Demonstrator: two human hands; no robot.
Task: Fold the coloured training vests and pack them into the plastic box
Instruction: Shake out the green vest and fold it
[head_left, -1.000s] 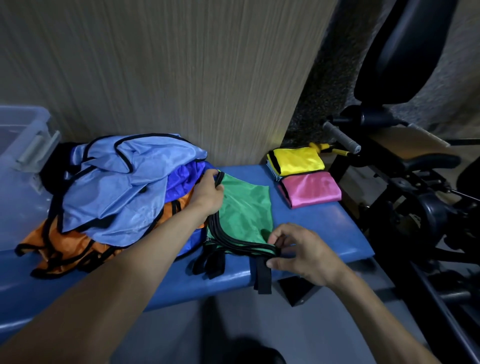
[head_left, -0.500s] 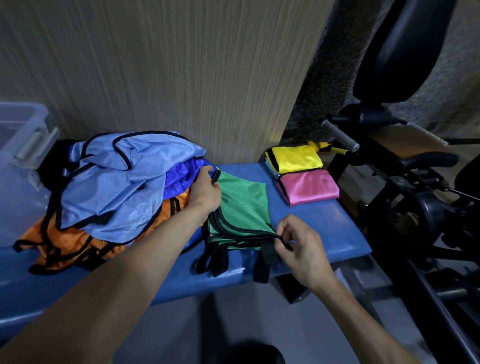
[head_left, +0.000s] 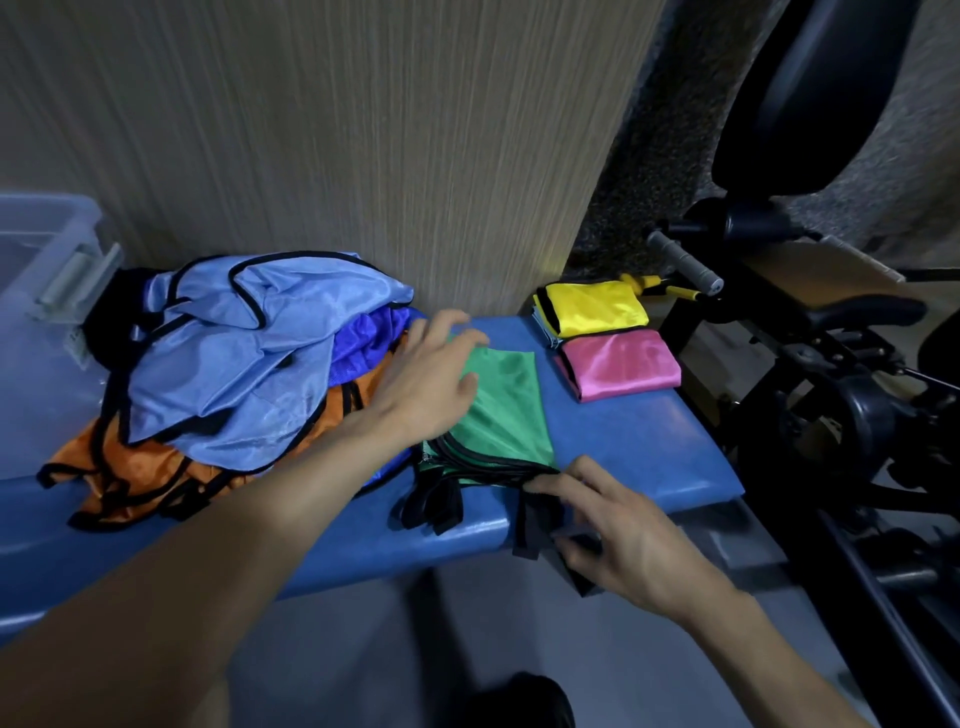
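Green vest (head_left: 498, 410) half-folded on bench (head_left: 639, 441); left hand (head_left: 431, 384) flat, pressing it; right hand (head_left: 623, 540), fingers loosely curled, touches its black straps (head_left: 524, 519), which overhang the bench edge; slippery layers may slide apart.

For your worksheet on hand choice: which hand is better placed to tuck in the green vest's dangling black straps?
The right hand: it touches the black straps at the blue bench edge, while the left hand lies flat on the green vest.

Left hand (head_left: 426, 384) released green vest (head_left: 498, 415) edge, now flat, right hand (head_left: 618, 535) moved to straps (head_left: 530, 525)
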